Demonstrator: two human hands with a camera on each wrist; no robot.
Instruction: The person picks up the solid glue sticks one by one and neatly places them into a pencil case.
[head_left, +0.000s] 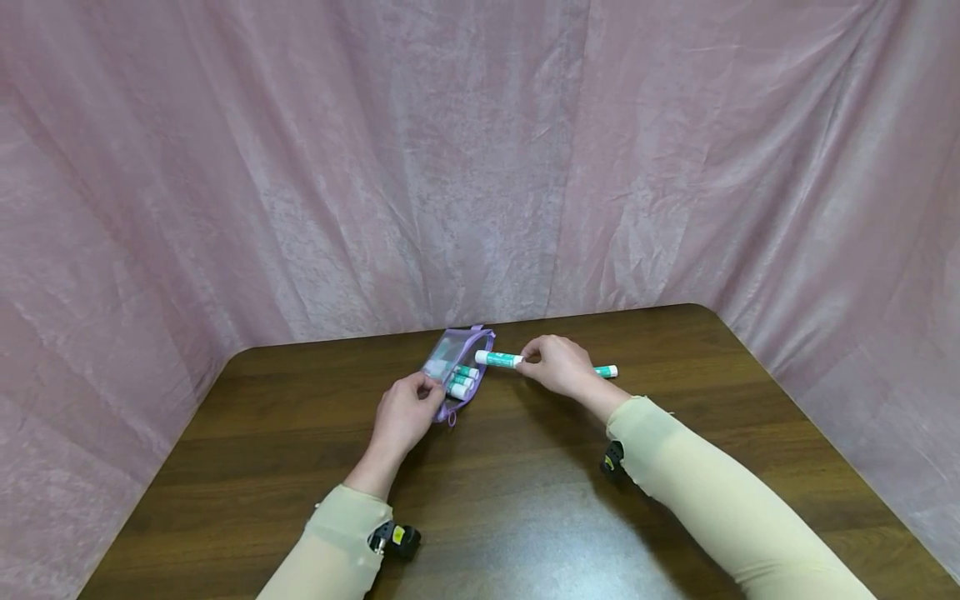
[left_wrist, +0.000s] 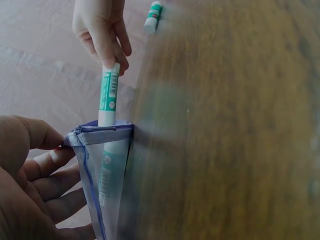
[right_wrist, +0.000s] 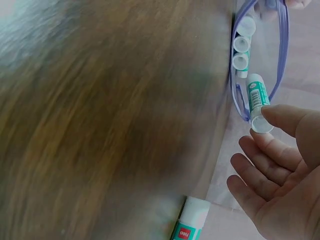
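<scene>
A purple-edged mesh zipper pouch [head_left: 454,350] lies on the table with its mouth open to the right. My left hand [head_left: 408,410] pinches the near edge of that mouth between thumb and forefinger. Several green-and-white glue sticks [right_wrist: 242,45] lie side by side inside. My right hand [head_left: 558,364] holds another glue stick [head_left: 498,359] by its end between thumb and fingertips, its far end pointing at the pouch mouth. In the right wrist view that stick [right_wrist: 257,95] is right at the opening. One more glue stick [head_left: 606,372] lies on the table, partly behind the right hand.
The brown wooden table [head_left: 480,500] has its back edge close behind the pouch. A pink curtain [head_left: 465,167] hangs behind and along both sides. A purple zipper pull [head_left: 452,419] sticks out at the pouch's near corner.
</scene>
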